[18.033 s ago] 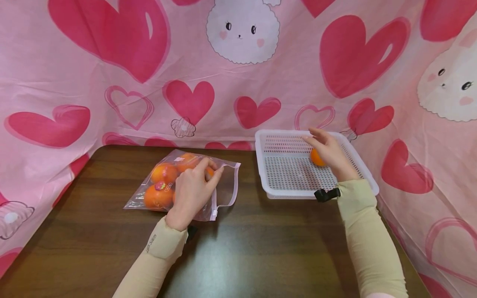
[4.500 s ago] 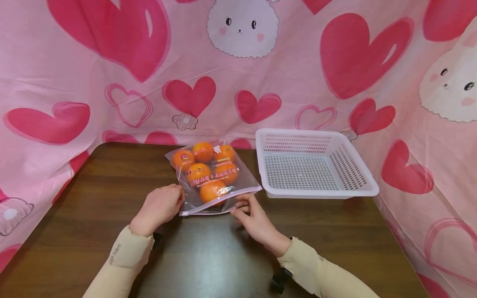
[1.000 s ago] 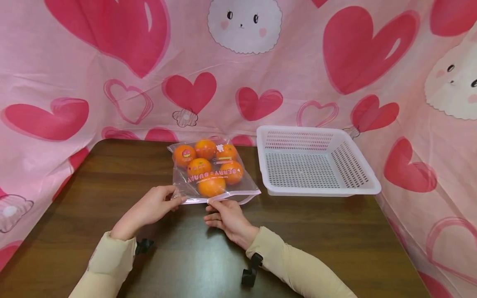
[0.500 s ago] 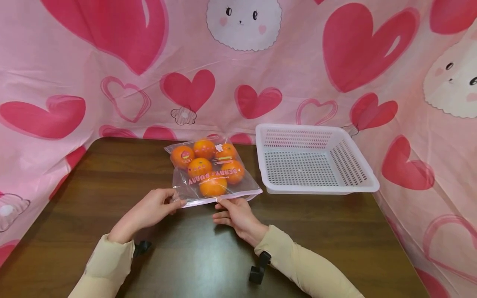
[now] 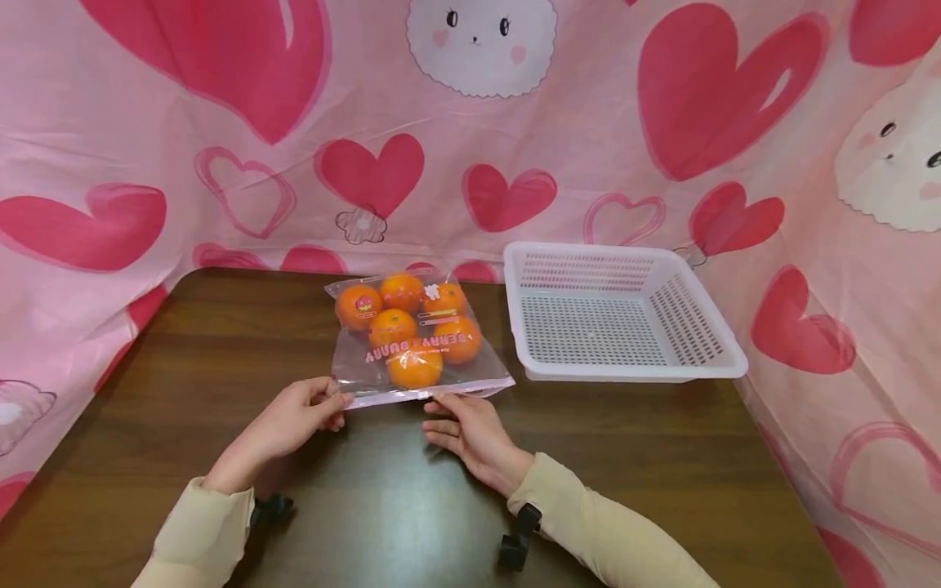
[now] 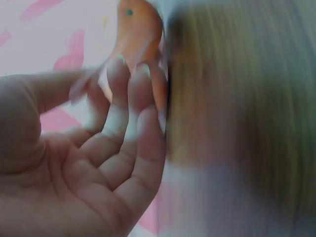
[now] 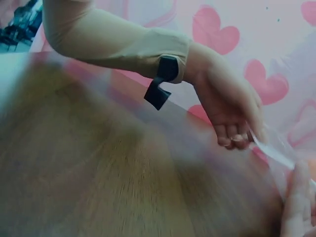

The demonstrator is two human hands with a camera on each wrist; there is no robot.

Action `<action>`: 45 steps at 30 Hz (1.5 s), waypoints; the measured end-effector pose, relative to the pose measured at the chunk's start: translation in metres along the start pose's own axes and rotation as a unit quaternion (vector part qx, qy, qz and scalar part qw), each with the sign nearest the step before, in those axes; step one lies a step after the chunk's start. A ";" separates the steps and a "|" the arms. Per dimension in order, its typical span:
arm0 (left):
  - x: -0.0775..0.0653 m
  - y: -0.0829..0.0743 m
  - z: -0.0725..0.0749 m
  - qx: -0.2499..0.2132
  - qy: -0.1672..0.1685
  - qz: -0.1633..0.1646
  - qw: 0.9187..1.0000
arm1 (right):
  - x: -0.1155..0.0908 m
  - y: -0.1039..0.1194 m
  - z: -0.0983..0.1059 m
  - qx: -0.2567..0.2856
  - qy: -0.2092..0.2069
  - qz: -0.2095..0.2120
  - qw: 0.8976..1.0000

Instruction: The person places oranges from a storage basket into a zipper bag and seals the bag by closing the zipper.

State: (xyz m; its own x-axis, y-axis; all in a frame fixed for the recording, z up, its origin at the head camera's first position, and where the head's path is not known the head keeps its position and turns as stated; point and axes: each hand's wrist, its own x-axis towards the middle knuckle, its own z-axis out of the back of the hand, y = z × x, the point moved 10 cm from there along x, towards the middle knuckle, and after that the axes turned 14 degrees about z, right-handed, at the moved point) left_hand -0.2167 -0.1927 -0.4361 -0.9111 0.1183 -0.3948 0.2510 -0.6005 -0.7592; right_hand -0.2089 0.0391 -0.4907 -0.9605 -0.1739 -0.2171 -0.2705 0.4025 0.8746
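Note:
A clear zip bag (image 5: 360, 371) with pink lettering lies on the table in the head view, its zip edge toward me. Several oranges (image 5: 415, 367) are inside it. My left hand (image 5: 290, 418) pinches the bag's left corner between thumb and fingers. My right hand (image 5: 481, 437) pinches the zip edge near its middle, at the slider, with the other fingers loosely spread below. The left wrist view is blurred and shows the left hand's curled fingers (image 6: 140, 128) before an orange (image 6: 139, 27). In the right wrist view the left hand (image 7: 229, 98) holds the bag's white strip.
A white perforated plastic basket (image 5: 518, 335) stands to the right of the bag on the dark wooden table (image 5: 632, 465). Behind and beside the table hangs a pink cloth (image 5: 243, 106) with hearts. A black camera mount (image 5: 520, 535) sits on the right wrist.
The orange seen earlier in the basket is gone from it, and the bag has been turned. The slider has moved from the left corner to mid-edge with my right hand; my left hand has shifted slightly left.

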 end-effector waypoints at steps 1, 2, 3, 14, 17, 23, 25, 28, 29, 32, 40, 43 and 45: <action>0.000 0.003 0.007 -0.011 -0.015 0.005 1.000 | 0.000 0.000 0.002 0.011 -0.005 -0.002 1.000; 0.000 0.006 0.014 -0.022 -0.032 0.009 0.999 | 0.000 0.001 0.005 0.017 -0.008 -0.003 1.000; 0.000 0.010 0.021 -0.029 -0.049 0.014 0.998 | -0.001 0.001 0.007 0.020 -0.010 -0.003 1.000; 0.013 0.030 0.032 -0.156 -0.088 0.050 0.982 | -0.003 -0.004 0.001 -0.010 0.044 -0.039 0.998; 0.020 0.029 0.020 -0.274 -0.035 0.049 0.960 | -0.001 -0.006 -0.001 -0.015 0.045 -0.032 0.998; 0.026 0.020 -0.001 -0.343 0.033 0.039 0.938 | 0.000 -0.012 -0.011 -0.005 0.055 -0.037 0.998; 0.026 0.017 -0.005 -0.339 0.034 0.035 0.940 | -0.001 -0.015 -0.017 -0.001 0.067 -0.049 0.997; 0.025 0.014 -0.011 -0.342 0.037 0.034 0.938 | 0.002 -0.019 -0.025 -0.003 0.081 -0.059 0.995; 0.026 0.013 -0.013 -0.346 0.038 0.034 0.937 | 0.003 -0.020 -0.028 -0.006 0.085 -0.058 0.995; 0.026 0.009 -0.018 -0.355 0.040 0.032 0.934 | 0.008 -0.023 -0.038 -0.007 0.092 -0.057 0.994; 0.023 0.001 -0.021 -0.325 0.030 0.026 0.945 | 0.016 -0.030 -0.059 0.011 0.069 -0.041 0.997; 0.023 0.001 -0.021 -0.316 0.024 0.029 0.948 | 0.017 -0.029 -0.057 0.014 0.038 -0.028 0.999; 0.023 0.001 -0.020 -0.309 0.020 0.029 0.950 | 0.018 -0.027 -0.055 0.013 0.023 -0.022 0.999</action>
State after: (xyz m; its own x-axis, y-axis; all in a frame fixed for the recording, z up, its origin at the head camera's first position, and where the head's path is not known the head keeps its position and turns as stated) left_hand -0.2304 -0.1748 -0.4565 -0.8796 0.1357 -0.4559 0.4563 -0.0297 -0.8893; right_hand -0.2152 -0.0245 -0.4943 -0.9442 -0.2321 -0.2338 -0.3137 0.4166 0.8532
